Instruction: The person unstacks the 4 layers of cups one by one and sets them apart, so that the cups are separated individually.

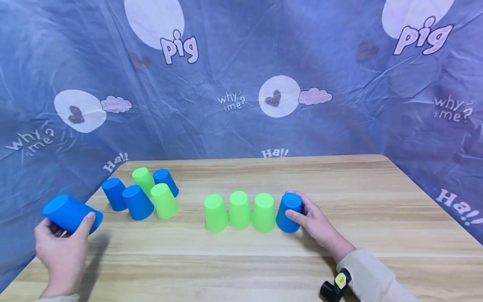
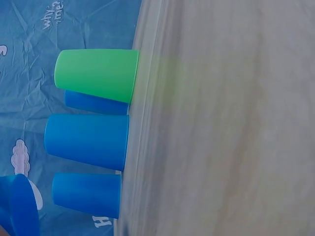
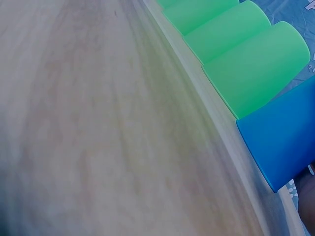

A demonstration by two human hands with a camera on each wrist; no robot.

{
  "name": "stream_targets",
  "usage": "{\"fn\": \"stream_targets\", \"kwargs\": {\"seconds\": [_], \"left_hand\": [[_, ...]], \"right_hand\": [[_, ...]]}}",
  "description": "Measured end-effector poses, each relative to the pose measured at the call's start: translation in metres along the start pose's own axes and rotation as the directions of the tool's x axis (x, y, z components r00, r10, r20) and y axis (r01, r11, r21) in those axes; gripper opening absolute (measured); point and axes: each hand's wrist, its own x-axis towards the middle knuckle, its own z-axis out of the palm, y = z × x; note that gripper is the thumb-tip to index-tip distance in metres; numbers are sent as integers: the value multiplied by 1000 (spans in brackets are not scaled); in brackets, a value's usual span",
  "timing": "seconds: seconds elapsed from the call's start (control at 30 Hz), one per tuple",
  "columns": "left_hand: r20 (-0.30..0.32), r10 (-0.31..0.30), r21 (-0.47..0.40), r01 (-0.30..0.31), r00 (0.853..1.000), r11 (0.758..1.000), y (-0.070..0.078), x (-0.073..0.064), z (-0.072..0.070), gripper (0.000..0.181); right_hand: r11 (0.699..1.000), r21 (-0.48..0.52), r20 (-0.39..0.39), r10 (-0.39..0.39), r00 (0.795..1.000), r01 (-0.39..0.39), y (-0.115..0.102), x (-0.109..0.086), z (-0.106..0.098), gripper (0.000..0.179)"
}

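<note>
At the left in the head view, my left hand [image 1: 62, 256] grips a tilted blue cup [image 1: 71, 213] above the table; part of that blue cup [image 2: 22, 206] also shows at the left wrist view's lower corner. My right hand [image 1: 315, 220] holds an upside-down blue cup [image 1: 289, 214] at the right end of a row, thumb on its near side. That blue cup [image 3: 285, 135] stands on the table beside three upside-down green cups, the left one [image 1: 216, 214], the middle one [image 1: 239, 210] and the right one [image 1: 264, 213].
Left of the row stands a cluster of upside-down cups: a near blue cup [image 1: 137, 203], a left blue cup [image 1: 114, 194], a back blue cup [image 1: 167, 182], a near green cup [image 1: 164, 201] and a back green cup [image 1: 142, 179]. A blue printed cloth [image 1: 234, 134] hangs behind the wooden table [image 1: 196, 268].
</note>
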Motion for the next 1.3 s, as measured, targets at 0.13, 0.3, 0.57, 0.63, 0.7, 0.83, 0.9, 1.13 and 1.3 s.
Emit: {"fn": "stream_targets", "kwargs": {"seconds": [0.13, 0.3, 0.57, 0.63, 0.7, 0.83, 0.9, 1.13, 1.3], "left_hand": [[25, -94, -34, 95, 995, 995, -3, 5, 3, 73], [90, -183, -12, 185, 979, 983, -4, 9, 6, 80], [212, -272, 75, 262, 939, 962, -9, 16, 14, 90], [219, -281, 84, 268, 935, 960, -12, 17, 16, 90], [225, -284, 91, 270, 932, 959, -14, 19, 18, 90], [242, -284, 128, 260, 928, 957, -16, 24, 21, 90], [255, -288, 137, 260, 923, 956, -17, 26, 22, 90], [294, -293, 152, 259, 910, 954, -21, 28, 21, 92], [315, -290, 152, 253, 904, 955, -23, 29, 20, 93]], "right_hand": [[1000, -4, -1, -3, 1000, 3, 0, 1, 0, 62], [1000, 4, -1, -2, 1000, 2, 1, 1, 0, 63], [1000, 1, -9, -4, 1000, 4, 3, 0, -1, 62], [1000, 2, -10, -6, 1000, 6, 3, 0, 0, 61], [1000, 1, -10, -4, 1000, 4, 3, 0, 0, 61], [1000, 0, -11, -1, 1000, 1, 2, 0, -1, 63], [1000, 0, -11, -3, 1000, 3, 1, 0, -1, 63], [1000, 9, -9, -15, 1000, 15, 1, 1, 0, 62], [1000, 6, -8, -21, 1000, 21, 1, 1, 0, 62]]}}
